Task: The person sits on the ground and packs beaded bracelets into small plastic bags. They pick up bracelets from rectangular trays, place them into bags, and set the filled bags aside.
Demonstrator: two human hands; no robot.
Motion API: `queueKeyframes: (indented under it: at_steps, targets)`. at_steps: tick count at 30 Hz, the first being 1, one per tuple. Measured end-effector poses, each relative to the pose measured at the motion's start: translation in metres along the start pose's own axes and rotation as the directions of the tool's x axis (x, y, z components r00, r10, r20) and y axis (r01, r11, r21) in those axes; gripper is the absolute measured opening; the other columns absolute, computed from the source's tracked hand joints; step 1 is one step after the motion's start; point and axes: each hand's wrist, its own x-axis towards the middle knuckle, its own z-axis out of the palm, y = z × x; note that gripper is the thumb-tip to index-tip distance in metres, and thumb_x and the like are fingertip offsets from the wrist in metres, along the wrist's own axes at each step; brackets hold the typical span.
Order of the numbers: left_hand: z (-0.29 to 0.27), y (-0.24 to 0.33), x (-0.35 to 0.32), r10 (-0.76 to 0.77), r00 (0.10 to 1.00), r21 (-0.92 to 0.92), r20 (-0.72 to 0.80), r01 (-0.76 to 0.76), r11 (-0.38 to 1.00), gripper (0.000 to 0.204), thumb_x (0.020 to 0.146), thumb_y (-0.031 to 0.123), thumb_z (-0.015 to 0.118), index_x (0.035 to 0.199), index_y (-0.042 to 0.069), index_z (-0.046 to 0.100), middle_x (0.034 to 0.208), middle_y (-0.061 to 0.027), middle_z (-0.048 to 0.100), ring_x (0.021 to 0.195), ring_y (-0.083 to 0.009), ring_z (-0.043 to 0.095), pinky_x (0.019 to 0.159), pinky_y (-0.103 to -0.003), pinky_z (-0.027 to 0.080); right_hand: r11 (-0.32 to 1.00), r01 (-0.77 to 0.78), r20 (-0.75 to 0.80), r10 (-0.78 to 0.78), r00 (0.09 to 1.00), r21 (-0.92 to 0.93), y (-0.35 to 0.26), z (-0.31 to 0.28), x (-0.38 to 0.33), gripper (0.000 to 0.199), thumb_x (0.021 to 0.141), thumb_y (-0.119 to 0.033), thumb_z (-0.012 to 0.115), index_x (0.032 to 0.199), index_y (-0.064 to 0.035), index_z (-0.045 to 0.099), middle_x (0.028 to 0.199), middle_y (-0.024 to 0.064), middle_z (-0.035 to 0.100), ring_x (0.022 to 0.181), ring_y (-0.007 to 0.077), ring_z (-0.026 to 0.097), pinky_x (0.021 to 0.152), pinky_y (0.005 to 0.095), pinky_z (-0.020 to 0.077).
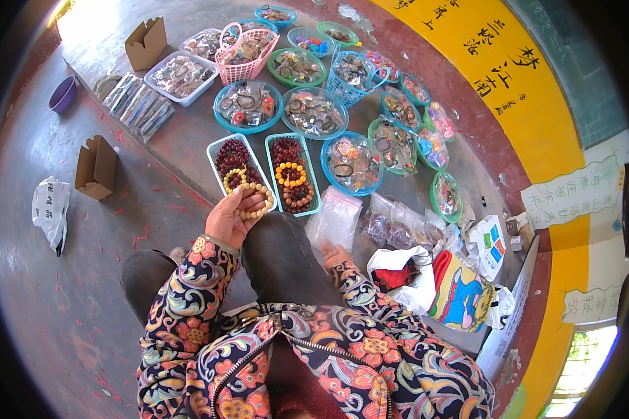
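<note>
My left hand [225, 222] is closed on a bracelet of pale tan wooden beads [263, 190], holding it above the near end of a white basket [212, 155] that has dark red bead bracelets [232, 155] in it. Beside this stands a pale green basket [317, 167] with more dark red beads, an orange-yellow bead bracelet [291, 174] and a brown one [297, 195]. My right hand [337, 255] reaches to the lower edge of a stack of clear plastic bags [334, 218], its fingers stretched out and touching them.
Round baskets of bagged trinkets, such as a blue one [353, 192], crowd the floor ahead. A pink handled basket [243, 70] is farther back. Cardboard boxes [96, 167], a purple bowl [63, 95] and a white bag [51, 206] lie left. A colourful cloth bag [461, 297] sits right.
</note>
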Motion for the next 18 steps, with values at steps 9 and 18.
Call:
queueKeyframes:
  at_steps: [9,18]
  targets:
    - [-0.003,0.000,-0.001,0.007,1.000,-0.011,0.023,-0.007,1.000,0.035,0.092,0.024,0.046,0.112,-0.005,0.047,0.098,-0.0155,0.061,0.090,-0.0250,0.061,0.080,-0.034,0.051,0.997,-0.080,-0.116,0.077,0.990,-0.023,0.001,0.028,-0.019,0.044,0.094,-0.027,0.034,0.120,0.0078,0.030,0.120,0.0253,0.046,0.104,0.0373,0.052,0.084,0.0424,0.0491]
    - [-0.003,-0.001,0.000,0.007,0.999,-0.005,0.039,-0.007,1.000,0.035,0.092,0.024,0.046,0.111,-0.005,0.048,0.099,-0.0161,0.061,0.090,-0.0249,0.060,0.080,-0.034,0.051,0.906,-0.400,0.055,0.411,0.910,-0.139,-0.029,0.009,-0.015,0.054,0.094,-0.033,0.038,0.124,0.0086,0.021,0.119,0.0367,0.040,0.090,0.0439,0.057,0.070,0.0439,0.0544]
